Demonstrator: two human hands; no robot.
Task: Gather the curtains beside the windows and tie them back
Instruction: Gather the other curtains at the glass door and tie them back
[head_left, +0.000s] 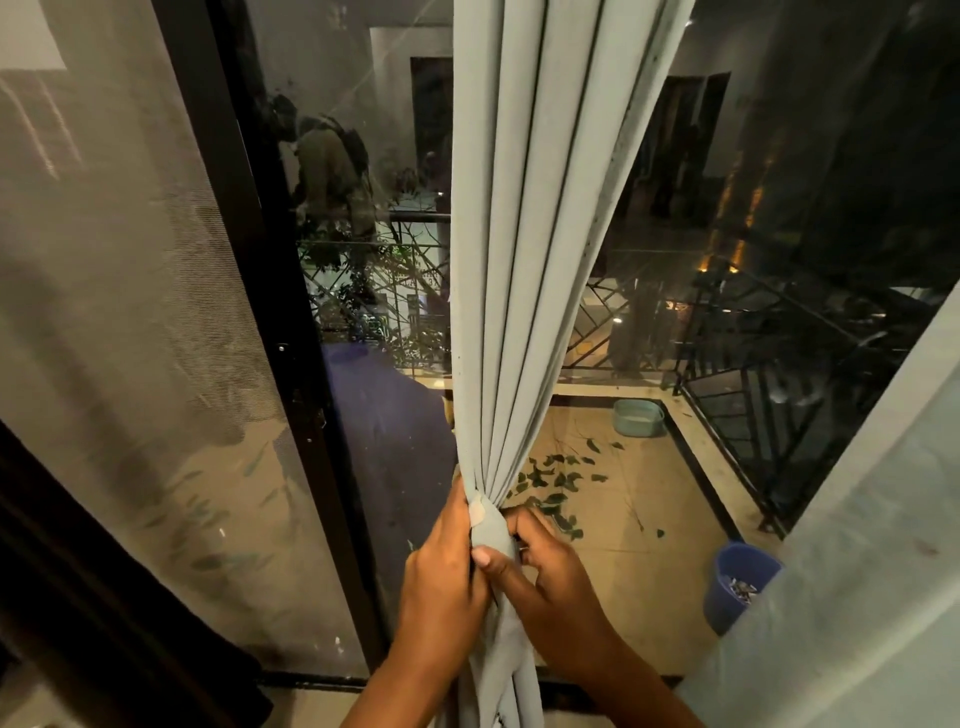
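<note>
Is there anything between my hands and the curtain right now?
Nothing visible. Both the left hand and right hand already grip the gathered grey curtain directly, pinching it into a bunch in front of the glass door.

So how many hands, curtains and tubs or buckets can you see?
Hands: 2, the left hand and right hand, both gripping the gathered curtain
Curtains: 1, the grey curtain
Tubs or buckets: 2, the teal tub and blue bucket
Total: 5
</note>
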